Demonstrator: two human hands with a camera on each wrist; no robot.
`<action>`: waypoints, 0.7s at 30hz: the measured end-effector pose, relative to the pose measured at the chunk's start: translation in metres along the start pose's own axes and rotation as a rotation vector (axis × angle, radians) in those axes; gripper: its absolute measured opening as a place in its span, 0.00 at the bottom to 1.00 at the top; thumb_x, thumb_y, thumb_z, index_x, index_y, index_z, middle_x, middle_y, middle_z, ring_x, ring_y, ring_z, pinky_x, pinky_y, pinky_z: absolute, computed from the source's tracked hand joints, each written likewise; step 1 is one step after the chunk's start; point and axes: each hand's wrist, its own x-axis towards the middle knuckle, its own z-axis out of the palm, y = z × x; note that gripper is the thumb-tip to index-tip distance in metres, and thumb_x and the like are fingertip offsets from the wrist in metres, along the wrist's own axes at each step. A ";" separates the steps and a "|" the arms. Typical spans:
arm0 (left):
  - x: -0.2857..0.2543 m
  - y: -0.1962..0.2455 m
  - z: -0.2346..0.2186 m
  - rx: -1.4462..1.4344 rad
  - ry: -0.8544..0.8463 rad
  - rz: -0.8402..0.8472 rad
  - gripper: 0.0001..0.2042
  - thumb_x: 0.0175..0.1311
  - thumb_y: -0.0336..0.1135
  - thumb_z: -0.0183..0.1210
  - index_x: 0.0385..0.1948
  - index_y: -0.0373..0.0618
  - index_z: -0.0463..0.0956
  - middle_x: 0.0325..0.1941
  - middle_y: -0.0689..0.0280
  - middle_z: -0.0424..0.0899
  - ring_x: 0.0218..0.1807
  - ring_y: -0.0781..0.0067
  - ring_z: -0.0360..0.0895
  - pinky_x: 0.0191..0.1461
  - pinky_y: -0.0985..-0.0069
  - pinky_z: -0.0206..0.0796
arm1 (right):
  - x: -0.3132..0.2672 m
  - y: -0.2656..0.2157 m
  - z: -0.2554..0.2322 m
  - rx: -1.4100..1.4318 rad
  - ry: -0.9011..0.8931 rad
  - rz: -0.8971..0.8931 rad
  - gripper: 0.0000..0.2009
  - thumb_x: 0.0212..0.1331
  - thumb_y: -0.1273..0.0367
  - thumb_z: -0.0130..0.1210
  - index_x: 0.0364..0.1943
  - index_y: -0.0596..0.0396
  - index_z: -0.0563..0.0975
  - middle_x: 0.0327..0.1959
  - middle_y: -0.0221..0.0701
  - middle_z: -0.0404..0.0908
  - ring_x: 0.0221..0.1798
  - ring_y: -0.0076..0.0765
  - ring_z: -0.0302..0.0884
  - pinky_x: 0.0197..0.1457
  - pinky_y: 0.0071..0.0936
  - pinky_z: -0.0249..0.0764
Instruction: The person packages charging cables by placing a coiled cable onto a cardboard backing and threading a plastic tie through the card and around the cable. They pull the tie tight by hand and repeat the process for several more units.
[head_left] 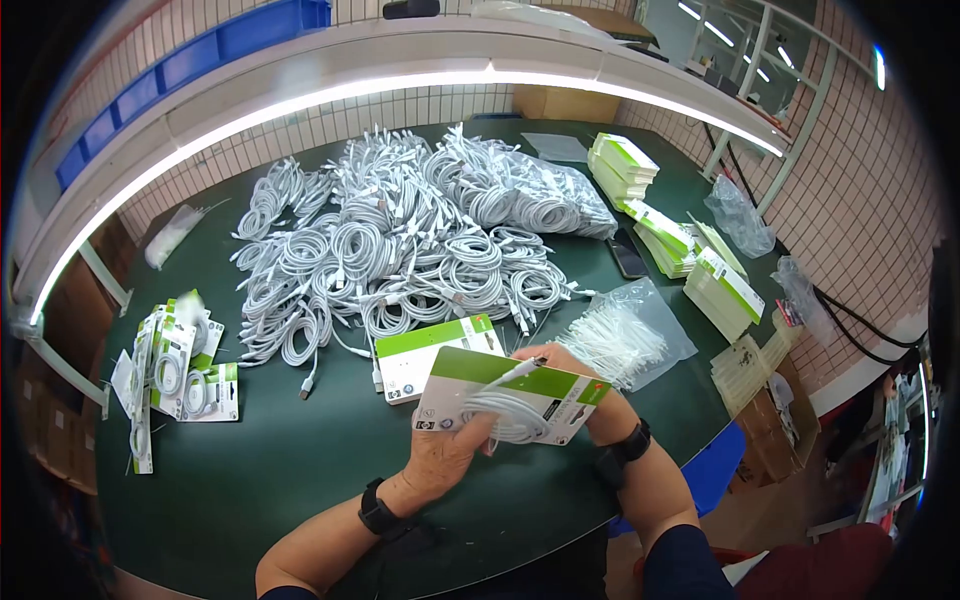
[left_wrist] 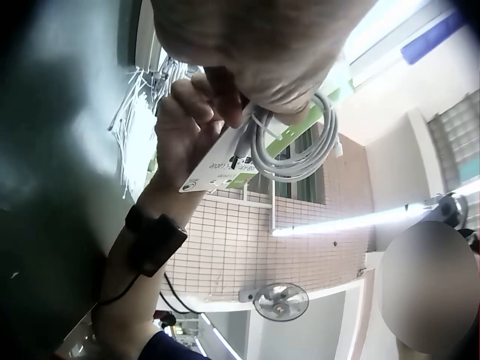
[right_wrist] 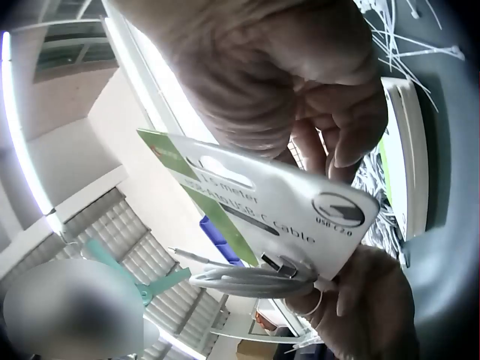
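Note:
A white and green packaging card (head_left: 570, 400) printed "USB-A to USB-C cable" is held tilted above the table's front. Against its face lies a coiled white USB cable (head_left: 515, 415), one connector reaching the card's top edge. My left hand (head_left: 445, 460) grips card and coil at the lower left, thumb in front. My right hand (right_wrist: 277, 67) is behind the card, its fingers curled close to the back; what is between its fingertips is hidden. Beyond the held card, a stack of similar cards (head_left: 400, 370) lies flat on the table.
A large heap of coiled white cables (head_left: 400, 240) covers the table's back. Carded cables (head_left: 170, 370) are piled at left. White cable ties (head_left: 620, 335) lie on a plastic bag right of the hands. Card stacks (head_left: 725, 290) and a phone (head_left: 628, 255) are farther right. A lamp bar (head_left: 490, 75) spans overhead.

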 end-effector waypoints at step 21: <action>-0.004 -0.009 -0.010 0.278 -0.086 0.017 0.09 0.63 0.27 0.67 0.43 0.35 0.83 0.29 0.66 0.88 0.28 0.79 0.83 0.33 0.78 0.75 | -0.005 0.010 0.013 0.007 -0.259 -0.054 0.19 0.71 0.65 0.64 0.60 0.61 0.82 0.51 0.32 0.89 0.47 0.20 0.83 0.50 0.23 0.82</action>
